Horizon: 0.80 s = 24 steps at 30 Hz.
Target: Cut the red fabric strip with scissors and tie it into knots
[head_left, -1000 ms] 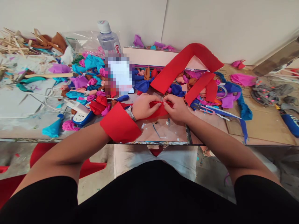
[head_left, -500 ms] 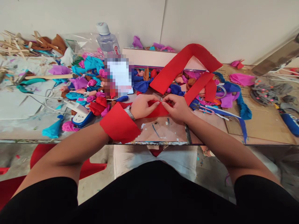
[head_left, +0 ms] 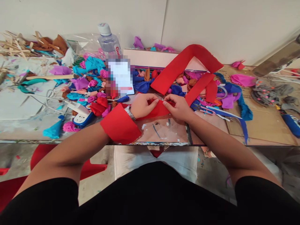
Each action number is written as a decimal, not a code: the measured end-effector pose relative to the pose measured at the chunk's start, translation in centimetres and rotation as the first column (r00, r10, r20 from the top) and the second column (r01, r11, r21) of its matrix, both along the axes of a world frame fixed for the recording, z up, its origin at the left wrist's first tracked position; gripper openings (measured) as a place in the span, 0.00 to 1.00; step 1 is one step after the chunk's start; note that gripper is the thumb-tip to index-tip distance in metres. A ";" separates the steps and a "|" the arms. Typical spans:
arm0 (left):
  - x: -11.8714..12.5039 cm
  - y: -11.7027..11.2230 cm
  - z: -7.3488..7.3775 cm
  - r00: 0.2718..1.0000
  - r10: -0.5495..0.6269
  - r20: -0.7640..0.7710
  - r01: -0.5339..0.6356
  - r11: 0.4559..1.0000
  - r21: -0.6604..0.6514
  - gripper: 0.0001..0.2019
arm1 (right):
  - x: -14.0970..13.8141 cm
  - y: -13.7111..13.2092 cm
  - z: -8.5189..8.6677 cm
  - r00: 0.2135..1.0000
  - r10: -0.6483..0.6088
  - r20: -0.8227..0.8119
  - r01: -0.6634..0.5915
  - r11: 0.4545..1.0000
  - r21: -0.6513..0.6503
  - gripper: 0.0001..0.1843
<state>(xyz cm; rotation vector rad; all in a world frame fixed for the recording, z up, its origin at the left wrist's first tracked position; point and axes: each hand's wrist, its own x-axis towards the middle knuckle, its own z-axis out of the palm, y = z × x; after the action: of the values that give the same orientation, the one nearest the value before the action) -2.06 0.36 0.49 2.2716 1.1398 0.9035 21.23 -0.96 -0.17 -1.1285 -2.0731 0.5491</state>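
Note:
A long red fabric strip [head_left: 182, 64] loops from the back of the table down to me, and its near end [head_left: 120, 125] hangs over the front edge under my left wrist. My left hand [head_left: 141, 105] and my right hand [head_left: 179, 107] both pinch the strip's middle part [head_left: 159, 109], fingertips almost touching, on the clear glass-topped table [head_left: 164, 131]. A watch sits on my left wrist.
Small rolled fabric pieces in blue, pink, purple and red [head_left: 93, 84] cover the table behind my hands. A water bottle [head_left: 108, 39], a power strip [head_left: 81, 117], wooden sticks [head_left: 14, 47], scissors [head_left: 208, 110] and a cardboard sheet [head_left: 264, 125] lie around. A red chair [head_left: 93, 167] stands below.
My fingers have shifted slightly along the red strip, and a wider flat part of it now shows between my hands. The rest is unchanged.

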 end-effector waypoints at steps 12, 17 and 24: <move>0.1 -0.2 0.1 0.998 -0.065 0.011 0.065 0.994 -0.093 0.15 | -0.4 -0.6 -0.2 0.996 -0.036 -0.079 0.040 0.998 0.052 0.09; 0.1 0.2 -0.1 0.995 -0.066 0.079 0.079 0.979 -0.185 0.14 | -0.6 -1.0 0.1 0.996 -0.013 -0.091 0.021 0.996 0.084 0.08; 0.1 0.7 -0.6 0.991 -0.077 0.107 0.099 0.972 -0.212 0.12 | -0.7 -1.1 0.1 0.997 -0.013 -0.075 0.022 0.994 0.111 0.08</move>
<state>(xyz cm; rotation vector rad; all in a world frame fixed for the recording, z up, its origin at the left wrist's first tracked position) -2.01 1.04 -0.11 2.0609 1.0321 0.8048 20.55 -2.09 -0.04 -1.0455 -2.0026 0.4543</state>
